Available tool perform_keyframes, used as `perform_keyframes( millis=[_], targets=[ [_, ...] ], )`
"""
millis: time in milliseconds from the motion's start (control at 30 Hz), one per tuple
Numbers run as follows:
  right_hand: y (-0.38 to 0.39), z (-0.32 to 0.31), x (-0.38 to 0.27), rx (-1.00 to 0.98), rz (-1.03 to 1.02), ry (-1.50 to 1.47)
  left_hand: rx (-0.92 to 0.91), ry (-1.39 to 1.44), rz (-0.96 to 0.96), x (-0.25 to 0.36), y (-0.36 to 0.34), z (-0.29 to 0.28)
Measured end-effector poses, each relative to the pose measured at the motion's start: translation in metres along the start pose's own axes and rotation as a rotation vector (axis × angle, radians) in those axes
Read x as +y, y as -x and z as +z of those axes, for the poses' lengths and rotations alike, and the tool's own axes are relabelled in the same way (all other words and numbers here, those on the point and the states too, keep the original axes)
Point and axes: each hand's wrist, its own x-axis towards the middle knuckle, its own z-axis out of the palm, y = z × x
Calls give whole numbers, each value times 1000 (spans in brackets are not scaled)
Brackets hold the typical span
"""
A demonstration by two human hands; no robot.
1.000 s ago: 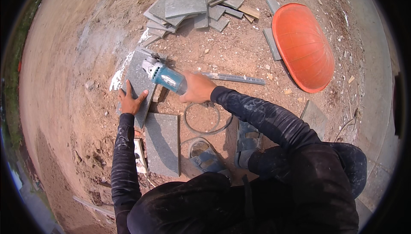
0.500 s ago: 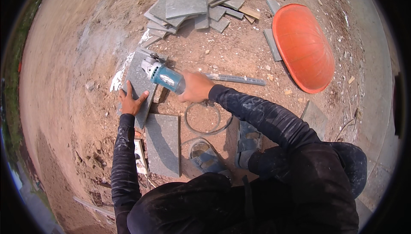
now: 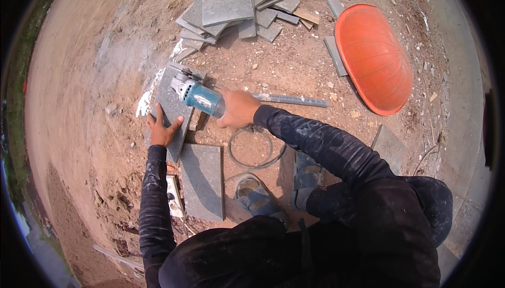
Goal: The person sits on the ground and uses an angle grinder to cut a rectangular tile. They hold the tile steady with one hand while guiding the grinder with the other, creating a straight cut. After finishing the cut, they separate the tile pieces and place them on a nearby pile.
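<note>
On sunlit dirt (image 3: 297, 69), the right hand (image 3: 239, 109) grips an angle grinder (image 3: 201, 98) over a grey slab (image 3: 169, 97), apparently cutting, which needs steady bracing from the spread left hand (image 3: 162, 131).

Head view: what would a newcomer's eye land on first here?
Probably the bright orange dome-shaped object on the ground at upper right. Next, near the centre-left, the teal power tool gripped by the right hand, its head over a gray slab where the left hand rests. Gray tiles lie heaped at top centre.
</note>
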Motion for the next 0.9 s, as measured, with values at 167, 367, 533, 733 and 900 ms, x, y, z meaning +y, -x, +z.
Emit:
perform_keyframes(
  millis=[167,367,533,733,900],
  targets=[
    [-4,-2,-2,-17,9,3,-22,15,-30,-3,-2,3],
    [-12,2,-3,-29,21,4,-20,12,-42,-2,-2,3],
    [-15,-1,-6,-33,33,4,-18,27,-40,-1,-1,3],
    [-19,-3,-9,-39,43,0,-28,19,-48,1,-2,3],
    [-23,-3,-14,-52,48,-9,-36,21,-48,-1,-1,0]
  ],
)
